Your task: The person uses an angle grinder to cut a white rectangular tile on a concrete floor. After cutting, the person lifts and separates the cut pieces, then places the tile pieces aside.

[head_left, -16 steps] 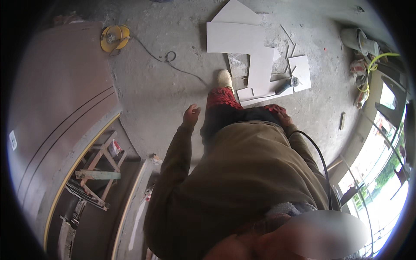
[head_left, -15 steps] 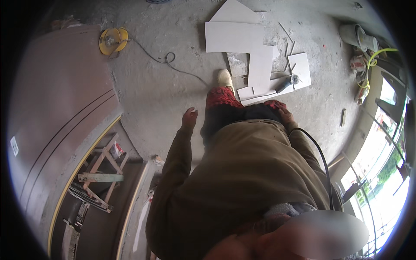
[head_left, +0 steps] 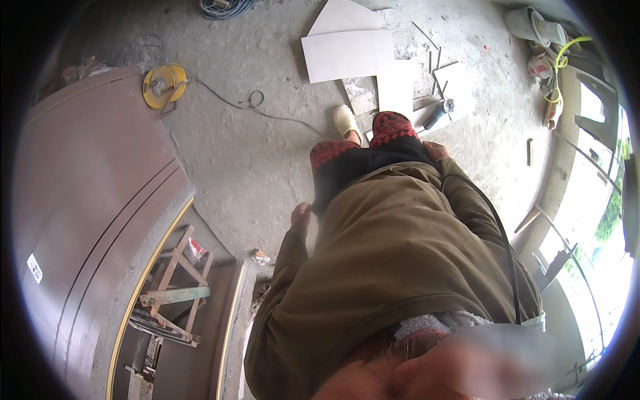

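Note:
My left hand (head_left: 301, 215) hangs beside my left thigh, over the concrete floor, with nothing visible in it; its fingers look loosely stretched. My right hand (head_left: 437, 151) lies against the outer side of my right thigh, fingers partly apart and holding nothing that I can see. Just ahead of it, an angle grinder (head_left: 435, 119) with a dark body lies on the floor by white cut panels. Larger white panels (head_left: 347, 55) lie overlapping farther ahead, with thin offcut strips (head_left: 427, 35) to their right. My right knee covers part of the nearest panel.
A yellow cable reel (head_left: 164, 87) stands at the left, its grey cord running toward my left foot. Beside it is a brown door-like panel (head_left: 100, 167); a wooden trestle (head_left: 175, 295) stands beyond its edge. Buckets (head_left: 527, 27) and a yellow hose (head_left: 567, 47) are at the far right.
My right leg has come forward over the nearest white panel. My left hand has moved back beside my thigh. My right hand has moved from the knee to the thigh's outer side.

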The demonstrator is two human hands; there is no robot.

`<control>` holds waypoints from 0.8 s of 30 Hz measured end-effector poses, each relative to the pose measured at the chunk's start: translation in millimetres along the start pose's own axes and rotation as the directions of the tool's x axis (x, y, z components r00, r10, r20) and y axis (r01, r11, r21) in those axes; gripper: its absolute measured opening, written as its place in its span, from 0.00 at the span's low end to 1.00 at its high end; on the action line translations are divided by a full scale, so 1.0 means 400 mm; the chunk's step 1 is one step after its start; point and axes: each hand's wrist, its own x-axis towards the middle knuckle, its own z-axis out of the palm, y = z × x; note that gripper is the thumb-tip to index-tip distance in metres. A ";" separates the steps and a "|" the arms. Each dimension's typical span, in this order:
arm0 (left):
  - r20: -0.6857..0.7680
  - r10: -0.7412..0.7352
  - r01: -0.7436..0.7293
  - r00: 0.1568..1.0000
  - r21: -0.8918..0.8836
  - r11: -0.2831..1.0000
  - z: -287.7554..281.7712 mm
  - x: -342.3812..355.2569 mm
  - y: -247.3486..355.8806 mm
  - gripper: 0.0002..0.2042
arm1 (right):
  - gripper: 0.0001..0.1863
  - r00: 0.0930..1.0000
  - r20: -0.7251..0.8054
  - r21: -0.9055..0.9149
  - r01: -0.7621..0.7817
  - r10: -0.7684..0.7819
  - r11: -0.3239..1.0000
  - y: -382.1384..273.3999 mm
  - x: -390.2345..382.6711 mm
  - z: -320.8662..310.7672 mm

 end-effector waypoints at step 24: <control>0.189 -0.107 0.175 0.976 -0.399 0.900 0.041 0.186 0.179 0.20 | 0.17 0.981 -0.087 0.046 -0.171 0.174 0.984 0.106 -0.196 -0.096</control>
